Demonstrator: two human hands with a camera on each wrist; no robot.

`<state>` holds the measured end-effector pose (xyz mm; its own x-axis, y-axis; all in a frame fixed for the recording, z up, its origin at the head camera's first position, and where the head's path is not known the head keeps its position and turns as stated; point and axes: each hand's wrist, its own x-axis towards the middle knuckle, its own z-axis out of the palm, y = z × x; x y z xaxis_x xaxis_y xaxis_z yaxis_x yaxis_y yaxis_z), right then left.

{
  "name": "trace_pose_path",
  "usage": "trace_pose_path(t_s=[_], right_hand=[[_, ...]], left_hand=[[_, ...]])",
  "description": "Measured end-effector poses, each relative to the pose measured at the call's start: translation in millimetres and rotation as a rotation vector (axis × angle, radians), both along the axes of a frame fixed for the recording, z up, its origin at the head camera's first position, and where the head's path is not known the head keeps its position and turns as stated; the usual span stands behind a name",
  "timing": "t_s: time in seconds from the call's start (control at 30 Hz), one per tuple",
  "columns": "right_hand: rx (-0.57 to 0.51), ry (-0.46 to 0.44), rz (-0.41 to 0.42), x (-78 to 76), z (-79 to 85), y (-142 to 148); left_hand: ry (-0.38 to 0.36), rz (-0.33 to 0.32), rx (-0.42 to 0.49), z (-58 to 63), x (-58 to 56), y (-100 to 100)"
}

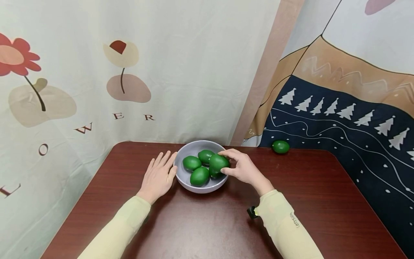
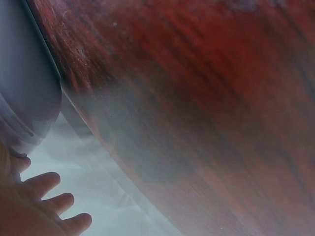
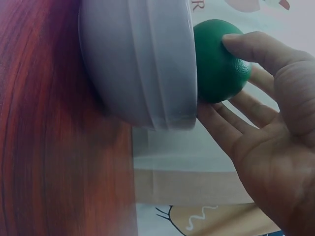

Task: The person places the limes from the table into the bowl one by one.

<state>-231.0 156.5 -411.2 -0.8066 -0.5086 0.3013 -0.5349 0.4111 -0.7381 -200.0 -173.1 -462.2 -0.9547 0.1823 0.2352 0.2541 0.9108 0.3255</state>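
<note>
A round grey bowl (image 1: 200, 190) sits near the table's far edge with several green limes in it, one (image 1: 199, 176) at its front and another (image 1: 192, 163) at the left. My right hand (image 1: 243, 166) pinches a lime (image 1: 219, 163) between thumb and fingers at the bowl's right side. This lime overlaps another one beneath it, which is partly hidden. In the right wrist view the held lime (image 3: 219, 64) shows at the bowl's rim, thumb on one side and fingers on the other. My left hand (image 1: 158, 177), fingers straight and spread, touches the bowl's left side.
One more lime (image 1: 280, 146) lies apart at the far right edge of the dark red wooden table (image 1: 207, 226). Behind the table hangs a pale curtain (image 1: 194, 72) with flower prints, and a dark blue tree-printed cloth (image 1: 323, 133) hangs at the right.
</note>
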Motion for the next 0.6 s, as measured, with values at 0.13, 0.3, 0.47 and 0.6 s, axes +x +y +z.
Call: trace_pose_path(t_s=[0.13,0.3,0.47,0.6], right_hand=[[0.052,-0.008,0.016,1.0,0.9,-2.1],[0.099,-0.048,0.054,2.5,2.4,-4.0],[0.146,-0.077,0.085,3.1,4.0,-4.7],[0.159,-0.101,0.103,2.4,3.5,-5.2]], left_hand=[[0.009,-0.002,-0.004,-0.8,-0.4,-0.3],[0.013,-0.003,-0.006,-1.4,-0.6,-0.3],[0.013,-0.002,-0.002,-1.6,-0.4,-0.5],[0.016,-0.002,-0.006,-1.8,-0.7,-0.6]])
